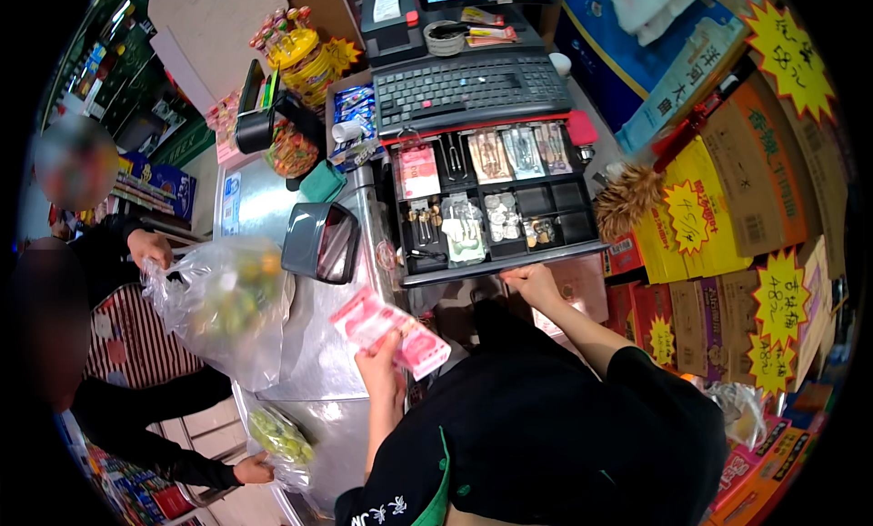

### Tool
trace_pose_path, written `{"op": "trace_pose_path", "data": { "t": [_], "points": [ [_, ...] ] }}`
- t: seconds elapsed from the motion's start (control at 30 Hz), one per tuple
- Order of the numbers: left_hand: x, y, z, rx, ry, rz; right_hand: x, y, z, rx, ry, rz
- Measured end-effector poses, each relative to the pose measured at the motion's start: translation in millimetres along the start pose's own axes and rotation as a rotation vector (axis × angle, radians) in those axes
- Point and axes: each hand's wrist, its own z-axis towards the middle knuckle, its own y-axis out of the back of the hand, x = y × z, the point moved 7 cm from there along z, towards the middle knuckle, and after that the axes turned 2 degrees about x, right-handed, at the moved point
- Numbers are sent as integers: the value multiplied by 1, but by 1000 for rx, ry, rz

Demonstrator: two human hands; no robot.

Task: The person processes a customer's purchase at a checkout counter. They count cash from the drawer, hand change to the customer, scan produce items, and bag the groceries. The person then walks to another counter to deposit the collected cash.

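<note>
My left hand (382,369) pinches a red banknote (399,331) above the metal counter; whether more notes lie under it I cannot tell. With curled fingers, my right hand (532,284) grips the front edge of the open cash drawer (470,275). Inside that drawer, a stack of red notes (417,171) lies back left and sorted notes of other colours (487,154) back right. Green notes (464,236) and silver coins (502,216) fill front compartments. Wire clips hold down some of the notes.
Across the metal counter (327,383), another person holds a plastic bag of fruit (235,301) and a bag of green grapes (279,436). A dark scanner box (320,243) stands left of the drawer. Behind it are a keyboard (470,93) and candy tub (297,59). Cartons (757,164) are stacked right.
</note>
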Motion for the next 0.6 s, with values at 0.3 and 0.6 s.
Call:
{"op": "trace_pose_path", "data": {
  "t": [0.3, 0.6],
  "points": [
    [11, 39, -38, -177, -30, -143, 26, 24, 72, -40, 55, 4],
    [4, 22, -66, -326, -45, -56, 44, 32, 155, -273, 115, -33]
  ]
}}
